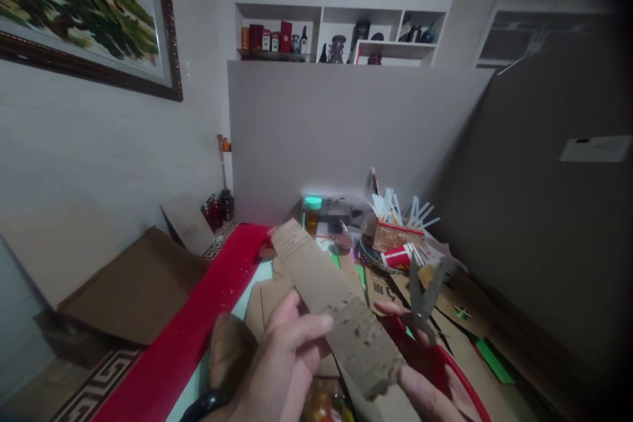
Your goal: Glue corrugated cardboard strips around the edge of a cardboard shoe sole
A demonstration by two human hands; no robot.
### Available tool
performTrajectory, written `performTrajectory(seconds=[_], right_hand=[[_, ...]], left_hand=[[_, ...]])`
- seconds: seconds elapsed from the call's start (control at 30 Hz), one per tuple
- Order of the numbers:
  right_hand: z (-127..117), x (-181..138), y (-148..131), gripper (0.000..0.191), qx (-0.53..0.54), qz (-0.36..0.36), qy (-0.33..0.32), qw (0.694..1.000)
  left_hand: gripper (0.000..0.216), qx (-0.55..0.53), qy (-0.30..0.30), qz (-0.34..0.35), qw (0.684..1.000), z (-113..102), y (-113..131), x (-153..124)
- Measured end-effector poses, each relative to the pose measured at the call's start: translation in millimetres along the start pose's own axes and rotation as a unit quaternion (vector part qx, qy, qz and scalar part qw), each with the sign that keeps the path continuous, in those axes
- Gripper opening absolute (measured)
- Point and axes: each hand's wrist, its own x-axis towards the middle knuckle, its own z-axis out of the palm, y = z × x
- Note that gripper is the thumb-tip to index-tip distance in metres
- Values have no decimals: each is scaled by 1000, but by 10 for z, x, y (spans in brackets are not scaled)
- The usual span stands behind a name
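A long, narrow cardboard strip of plain brown board is held up in the air, slanting from its far end at the upper left down to its near end at the lower right. Its far end is cut fairly square; the near end is ragged and torn, with small dark holes and nicks along that part. The left hand grips it from below, near the middle, thumb on top. Just right of the strip, the scissors stand upright, grey blades pointing up, red handles in the right hand; the blades are blurred
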Motion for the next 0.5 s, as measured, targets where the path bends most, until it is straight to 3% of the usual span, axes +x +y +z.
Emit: performTrajectory(seconds=[0.1,0.23,0.37,0.5], right_hand=[[38,46,-75,33,-6,14,20,1000],[-17,141,-126,33,42,53,17,998],[-58,231,-131,36,143,96,39,984],[-89,262,-145,25,210,109,140,961]], left_hand=[[45,32,23,-20,999,4,-31,-32],[9,78,86,-26,993,-21,27,-55],[26,83,92,-54,991,-37,98,-40],[26,102,111,-56,987,-10,129,-21]])
